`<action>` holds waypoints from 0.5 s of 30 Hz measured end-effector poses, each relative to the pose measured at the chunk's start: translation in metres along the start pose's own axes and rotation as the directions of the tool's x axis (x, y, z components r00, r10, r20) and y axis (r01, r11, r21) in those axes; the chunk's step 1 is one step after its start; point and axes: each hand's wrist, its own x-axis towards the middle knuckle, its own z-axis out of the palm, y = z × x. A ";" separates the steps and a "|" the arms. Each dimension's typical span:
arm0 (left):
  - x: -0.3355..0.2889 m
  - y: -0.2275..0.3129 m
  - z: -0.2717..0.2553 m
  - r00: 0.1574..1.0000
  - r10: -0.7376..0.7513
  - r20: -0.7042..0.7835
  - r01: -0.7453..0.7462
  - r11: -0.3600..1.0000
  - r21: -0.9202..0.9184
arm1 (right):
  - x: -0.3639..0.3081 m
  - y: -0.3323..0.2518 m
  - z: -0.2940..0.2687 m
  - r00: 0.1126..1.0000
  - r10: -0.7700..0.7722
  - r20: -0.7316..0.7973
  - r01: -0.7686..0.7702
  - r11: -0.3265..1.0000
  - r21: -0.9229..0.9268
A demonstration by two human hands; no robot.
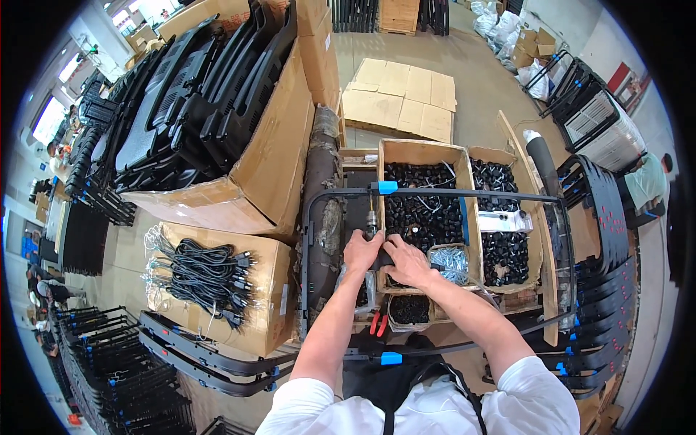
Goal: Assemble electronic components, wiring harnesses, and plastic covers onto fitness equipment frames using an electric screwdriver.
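My hands meet over the middle of the workbench. Between them is a power drill (373,223), its metal chuck and thin bit pointing away from me; much of its body is hidden by my fingers. My left hand (362,251) closes round the drill just behind the chuck. Beside it, my right hand (407,262) is curled over the dark body. A black rectangular frame (471,193) with blue clips surrounds both hands and lies across the parts boxes. Close to my right hand sits a small box of silvery screws (449,262).
Wooden bins hold black plastic parts (424,210). Red-handled pliers (378,323) lie near my body. Leftward, coiled black cables (210,272) rest on a carton, below a large box of black panels (188,101). More black frames (602,290) are stacked at right; a person (645,181) is beyond.
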 end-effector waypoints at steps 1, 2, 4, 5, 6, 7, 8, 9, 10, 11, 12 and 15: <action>-0.002 0.000 0.001 1.000 0.000 0.001 0.000 1.000 0.000 | -0.002 0.001 0.000 1.000 -0.019 -0.015 0.018 1.000 -0.013; -0.003 -0.001 0.001 1.000 0.004 -0.012 -0.004 1.000 0.014 | -0.003 -0.001 -0.002 1.000 -0.021 -0.014 0.021 1.000 -0.012; -0.005 -0.002 0.004 1.000 0.007 -0.025 -0.006 1.000 0.028 | -0.009 -0.003 -0.007 0.997 -0.047 -0.056 0.046 0.999 -0.015; -0.010 0.000 0.006 0.999 0.045 -0.019 -0.044 0.999 0.023 | -0.013 -0.002 -0.010 0.998 -0.044 -0.055 0.043 0.999 -0.014; -0.013 0.003 0.007 0.997 0.083 -0.013 -0.082 0.996 0.019 | -0.017 -0.001 -0.013 0.998 -0.010 -0.056 0.007 0.999 -0.038; -0.015 0.008 0.009 0.997 0.082 -0.010 -0.082 0.996 0.020 | -0.019 0.001 -0.014 0.998 0.025 -0.059 -0.028 0.998 -0.063; -0.015 0.013 0.013 0.992 0.127 -0.026 -0.127 0.991 0.034 | -0.020 0.006 -0.014 0.996 0.019 -0.082 -0.025 0.997 -0.071; -0.015 0.017 0.016 0.984 0.173 -0.041 -0.171 0.984 0.050 | -0.020 0.012 -0.015 0.996 0.020 -0.083 -0.026 0.997 -0.072; -0.017 0.022 0.020 0.980 0.186 -0.065 -0.181 0.981 0.073 | -0.020 0.017 -0.016 0.997 0.044 -0.068 -0.048 0.997 -0.064; -0.016 0.022 0.023 0.980 0.187 -0.065 -0.182 0.980 0.074 | -0.020 0.020 -0.018 0.996 0.067 -0.052 -0.070 0.996 -0.056; -0.017 0.022 0.026 0.982 0.182 -0.058 -0.176 0.980 0.088 | -0.020 0.023 -0.019 0.996 0.076 -0.036 -0.078 0.995 -0.056; -0.017 0.025 0.028 0.987 0.159 -0.005 -0.158 0.980 0.118 | -0.021 0.028 -0.019 0.996 0.092 -0.010 -0.092 0.995 -0.040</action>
